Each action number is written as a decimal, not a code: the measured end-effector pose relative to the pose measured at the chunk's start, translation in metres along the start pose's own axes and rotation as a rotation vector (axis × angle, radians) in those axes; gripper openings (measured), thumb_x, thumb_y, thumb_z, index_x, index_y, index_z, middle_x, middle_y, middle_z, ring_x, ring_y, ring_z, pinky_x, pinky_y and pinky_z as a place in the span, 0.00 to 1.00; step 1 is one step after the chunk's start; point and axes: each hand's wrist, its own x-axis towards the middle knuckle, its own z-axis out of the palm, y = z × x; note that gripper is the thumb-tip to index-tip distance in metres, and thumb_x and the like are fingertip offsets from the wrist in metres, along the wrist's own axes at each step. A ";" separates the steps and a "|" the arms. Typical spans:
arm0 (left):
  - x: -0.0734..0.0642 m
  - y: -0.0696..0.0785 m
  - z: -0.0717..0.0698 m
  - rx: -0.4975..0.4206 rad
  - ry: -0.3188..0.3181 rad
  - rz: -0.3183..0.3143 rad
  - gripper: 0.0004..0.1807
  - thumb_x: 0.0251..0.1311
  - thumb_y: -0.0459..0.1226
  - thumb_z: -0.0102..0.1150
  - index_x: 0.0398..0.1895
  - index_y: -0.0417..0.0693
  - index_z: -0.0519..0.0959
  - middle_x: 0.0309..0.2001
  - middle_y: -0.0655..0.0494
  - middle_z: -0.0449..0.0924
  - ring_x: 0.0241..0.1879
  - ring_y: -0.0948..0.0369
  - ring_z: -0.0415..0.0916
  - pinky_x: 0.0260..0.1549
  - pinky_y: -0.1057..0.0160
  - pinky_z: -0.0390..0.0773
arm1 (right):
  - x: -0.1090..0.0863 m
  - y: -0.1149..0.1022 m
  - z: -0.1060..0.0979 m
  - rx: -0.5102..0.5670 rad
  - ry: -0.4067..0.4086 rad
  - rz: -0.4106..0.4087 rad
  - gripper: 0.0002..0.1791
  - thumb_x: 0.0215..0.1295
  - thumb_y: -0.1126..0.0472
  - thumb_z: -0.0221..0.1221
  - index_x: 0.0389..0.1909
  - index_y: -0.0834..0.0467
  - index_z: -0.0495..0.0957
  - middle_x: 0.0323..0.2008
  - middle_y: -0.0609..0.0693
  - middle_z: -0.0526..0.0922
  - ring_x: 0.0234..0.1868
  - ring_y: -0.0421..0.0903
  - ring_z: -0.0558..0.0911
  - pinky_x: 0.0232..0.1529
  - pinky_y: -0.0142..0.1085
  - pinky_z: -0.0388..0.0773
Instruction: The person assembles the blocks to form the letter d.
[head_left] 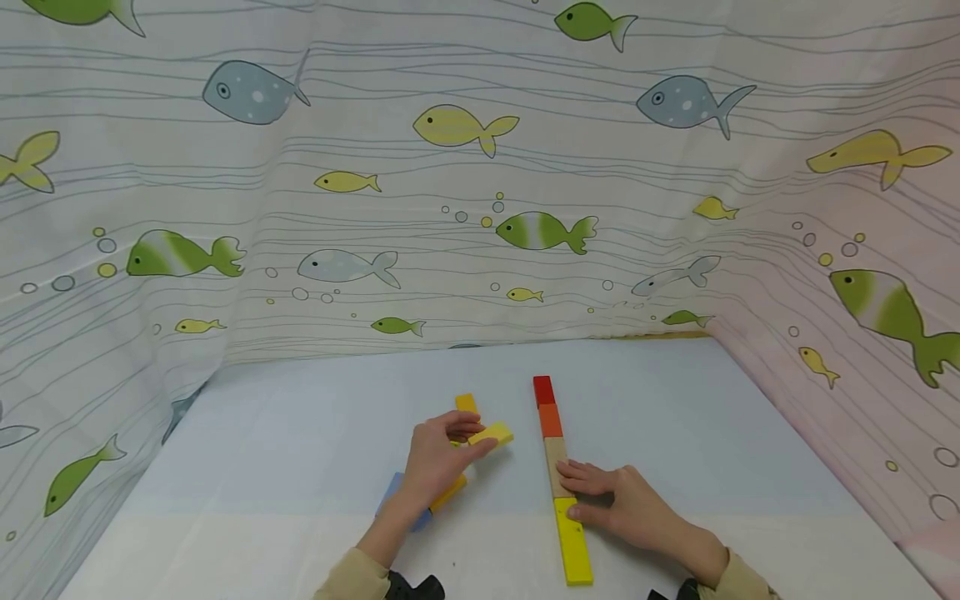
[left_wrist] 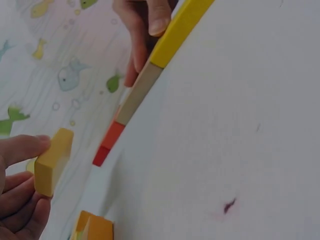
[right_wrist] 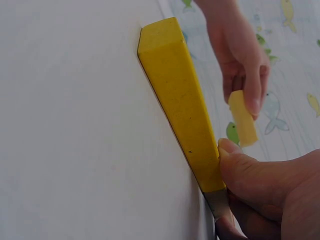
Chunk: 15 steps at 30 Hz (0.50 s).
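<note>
My left hand (head_left: 438, 450) pinches a pale yellow block (head_left: 495, 434) between thumb and fingers, raised above the table. In the right wrist view the same pale yellow block (right_wrist: 243, 120) hangs from that hand. A straight row of end-to-end blocks runs away from me: a long yellow block (head_left: 574, 554) nearest, then a beige block (head_left: 555, 462), an orange block (head_left: 551, 421) and a red block (head_left: 543, 390). My right hand (head_left: 630, 508) touches the row's right side, its thumb at the yellow block and its fingertips on the beige one.
Beyond the left hand lies an orange-yellow block (head_left: 466, 402). A blue block (head_left: 388, 490) and another orange-yellow block (head_left: 450, 492) lie partly hidden under the left forearm. A fish-patterned curtain (head_left: 450, 217) surrounds the white table (head_left: 300, 433) at the back and sides.
</note>
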 end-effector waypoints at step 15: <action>0.017 0.004 0.044 0.109 -0.016 -0.031 0.22 0.54 0.44 0.75 0.49 0.43 0.84 0.38 0.58 0.88 0.39 0.61 0.81 0.41 0.67 0.82 | 0.001 0.001 0.000 0.005 -0.004 0.023 0.30 0.61 0.41 0.66 0.59 0.53 0.80 0.63 0.38 0.78 0.68 0.47 0.74 0.63 0.49 0.74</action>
